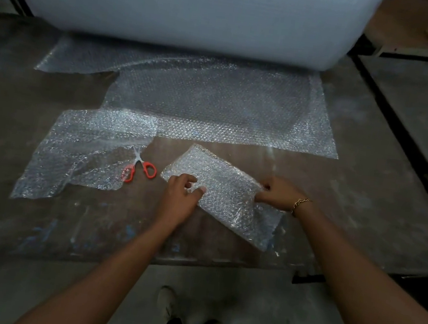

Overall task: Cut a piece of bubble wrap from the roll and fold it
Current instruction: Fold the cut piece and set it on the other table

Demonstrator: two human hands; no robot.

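Observation:
A folded piece of bubble wrap lies slanted on the table near its front edge. My left hand rests on the piece's left edge, fingers curled on it. At the piece's right edge my right hand, with a gold bracelet on the wrist, pinches the wrap. The big white roll fills the back of the table, and its loose sheet spreads toward me. Orange-handled scissors lie shut on the table left of my left hand.
Another loose cut piece of bubble wrap lies at the left, partly under the scissors. The dark table ends just below my forearms. A black frame rail runs along the right. My shoes show on the floor.

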